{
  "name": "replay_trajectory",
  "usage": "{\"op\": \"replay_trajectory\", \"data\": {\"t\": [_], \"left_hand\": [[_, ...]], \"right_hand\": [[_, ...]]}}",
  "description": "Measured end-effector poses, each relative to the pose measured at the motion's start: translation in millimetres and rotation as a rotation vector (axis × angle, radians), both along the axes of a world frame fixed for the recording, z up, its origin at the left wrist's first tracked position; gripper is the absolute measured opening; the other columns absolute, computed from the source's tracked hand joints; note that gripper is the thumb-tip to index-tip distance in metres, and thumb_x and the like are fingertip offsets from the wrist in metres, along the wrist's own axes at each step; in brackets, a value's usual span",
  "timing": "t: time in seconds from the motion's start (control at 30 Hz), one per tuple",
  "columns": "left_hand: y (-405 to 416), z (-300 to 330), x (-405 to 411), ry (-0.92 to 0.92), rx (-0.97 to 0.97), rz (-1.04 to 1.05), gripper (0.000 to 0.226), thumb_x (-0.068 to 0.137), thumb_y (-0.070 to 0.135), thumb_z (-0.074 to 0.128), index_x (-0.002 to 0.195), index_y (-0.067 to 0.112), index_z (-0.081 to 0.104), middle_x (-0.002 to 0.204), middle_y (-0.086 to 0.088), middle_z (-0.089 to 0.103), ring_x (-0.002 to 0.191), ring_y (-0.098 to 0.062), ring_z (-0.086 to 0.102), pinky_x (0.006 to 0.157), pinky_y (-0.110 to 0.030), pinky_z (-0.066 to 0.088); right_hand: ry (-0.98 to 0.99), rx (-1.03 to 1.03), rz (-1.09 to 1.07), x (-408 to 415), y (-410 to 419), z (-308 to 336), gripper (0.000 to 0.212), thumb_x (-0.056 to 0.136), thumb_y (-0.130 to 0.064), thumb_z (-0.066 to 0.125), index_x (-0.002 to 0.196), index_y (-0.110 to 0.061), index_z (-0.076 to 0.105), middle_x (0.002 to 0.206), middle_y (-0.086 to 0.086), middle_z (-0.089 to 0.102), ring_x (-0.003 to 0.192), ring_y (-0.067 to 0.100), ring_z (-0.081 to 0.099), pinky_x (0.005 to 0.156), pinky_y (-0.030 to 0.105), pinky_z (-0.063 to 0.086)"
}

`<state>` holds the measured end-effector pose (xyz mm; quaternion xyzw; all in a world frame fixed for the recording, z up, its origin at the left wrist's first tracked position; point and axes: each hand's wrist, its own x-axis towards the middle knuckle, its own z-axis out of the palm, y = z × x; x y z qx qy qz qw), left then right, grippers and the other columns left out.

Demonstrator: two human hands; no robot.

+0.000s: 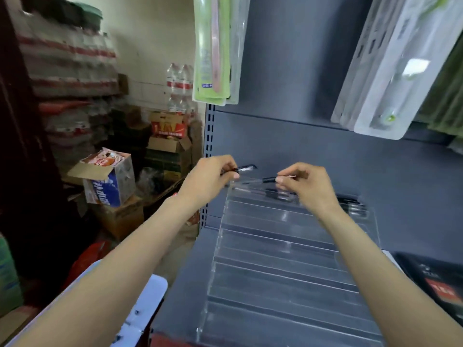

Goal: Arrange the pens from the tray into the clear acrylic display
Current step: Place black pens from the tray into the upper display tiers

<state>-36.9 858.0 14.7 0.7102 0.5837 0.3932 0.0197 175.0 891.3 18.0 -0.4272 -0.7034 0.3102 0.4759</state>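
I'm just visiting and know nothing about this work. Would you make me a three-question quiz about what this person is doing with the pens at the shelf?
1. True or false: each hand holds a pen.
2. Where over the clear acrylic display are the hands working? A) the far, top rows B) the nearest rows C) beside it on the floor
3. Fill in: the rows nearest the camera hold ___ pens.

Key
1. True: the left hand pinches one dark pen, and the right hand pinches another pen.
2. A
3. no: they look empty, while some pens already lie at the far end.
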Motion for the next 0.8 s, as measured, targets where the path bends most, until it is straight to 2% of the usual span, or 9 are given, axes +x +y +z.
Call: {"op": "replay_trajectory", "data": {"t": [0.07, 0.13, 0.3, 0.37, 0.43, 0.53, 0.67, 0.8], "left_hand": [[6, -1, -3, -0.026, 0.006, 0.041, 0.015, 0.09, 0.023, 0.061, 0.097, 0.01, 0.064, 0.09, -0.003, 0.069, 0.083, -0.016, 0.06, 0.076, -0.027, 0.047], [13, -2, -4, -0.018, -0.013, 0.057, 0.017, 0.092, 0.024, 0.058, 0.099, 0.009, 0.064, 0.092, -0.005, 0.069, 0.084, -0.017, 0.061, 0.076, -0.025, 0.046], [24, -10, -4, 0.01, -0.106, 0.035, 0.022, 0.093, 0.024, 0.056, 0.104, 0.007, 0.064, 0.096, -0.01, 0.07, 0.089, -0.024, 0.065, 0.079, -0.027, 0.048], [25, -14, -5, 0.006, -0.122, 0.025, 0.021, 0.093, 0.024, 0.056, 0.103, 0.007, 0.064, 0.092, -0.01, 0.07, 0.083, -0.022, 0.066, 0.078, -0.027, 0.049], [24, -17, -6, -0.004, -0.134, 0.015, 0.021, 0.093, 0.024, 0.056, 0.102, 0.007, 0.064, 0.087, -0.01, 0.07, 0.08, -0.021, 0.065, 0.076, -0.026, 0.048], [24, -17, -8, -0.03, -0.144, 0.001, 0.019, 0.092, 0.024, 0.057, 0.101, 0.008, 0.064, 0.088, -0.01, 0.071, 0.08, -0.022, 0.066, 0.076, -0.027, 0.049], [25, -18, -7, -0.025, -0.146, -0.015, 0.021, 0.091, 0.024, 0.059, 0.104, 0.009, 0.065, 0.098, -0.009, 0.071, 0.088, -0.018, 0.065, 0.081, -0.024, 0.047], [26, -19, -5, -0.014, -0.167, -0.007, 0.02, 0.09, 0.024, 0.06, 0.103, 0.011, 0.068, 0.102, -0.005, 0.069, 0.091, -0.014, 0.059, 0.081, -0.021, 0.042]], "right_hand": [[0.089, 0.001, -0.025, 12, 13, -1, 0.02, 0.08, 0.002, 0.068, 0.069, -0.014, 0.063, 0.07, 0.004, 0.064, 0.062, 0.011, 0.069, 0.076, 0.026, 0.056], [0.103, -0.013, -0.048, 19, 23, -2, 0.019, 0.081, 0.001, 0.068, 0.07, -0.013, 0.064, 0.069, 0.002, 0.064, 0.066, 0.014, 0.069, 0.079, 0.027, 0.055], [-0.235, -0.02, -0.08, 15, 42, -7, 0.02, 0.079, -0.006, 0.072, 0.066, -0.02, 0.064, 0.067, -0.001, 0.067, 0.062, 0.008, 0.065, 0.07, 0.02, 0.049], [-0.366, -0.013, -0.07, 11, 46, -5, 0.012, 0.079, -0.01, 0.073, 0.07, -0.017, 0.068, 0.071, 0.001, 0.067, 0.068, 0.011, 0.062, 0.068, 0.016, 0.046], [-0.474, -0.01, -0.061, 9, 51, -1, 0.004, 0.077, -0.011, 0.075, 0.075, -0.011, 0.071, 0.075, 0.003, 0.068, 0.071, 0.011, 0.059, 0.062, 0.006, 0.041], [-0.631, -0.052, -0.035, 7, 57, 2, 0.005, 0.074, -0.01, 0.077, 0.078, -0.008, 0.074, 0.077, 0.003, 0.069, 0.071, 0.009, 0.058, 0.056, -0.001, 0.037], [-0.704, -0.081, -0.007, 4, 62, 4, 0.008, 0.072, -0.007, 0.078, 0.07, -0.013, 0.073, 0.064, -0.005, 0.065, 0.061, -0.001, 0.055, 0.049, -0.002, 0.036], [-0.749, -0.094, 0.001, 4, 67, 6, 0.007, 0.069, -0.008, 0.08, 0.069, -0.013, 0.074, 0.063, -0.006, 0.065, 0.062, 0.001, 0.056, 0.051, 0.0, 0.038]]}}
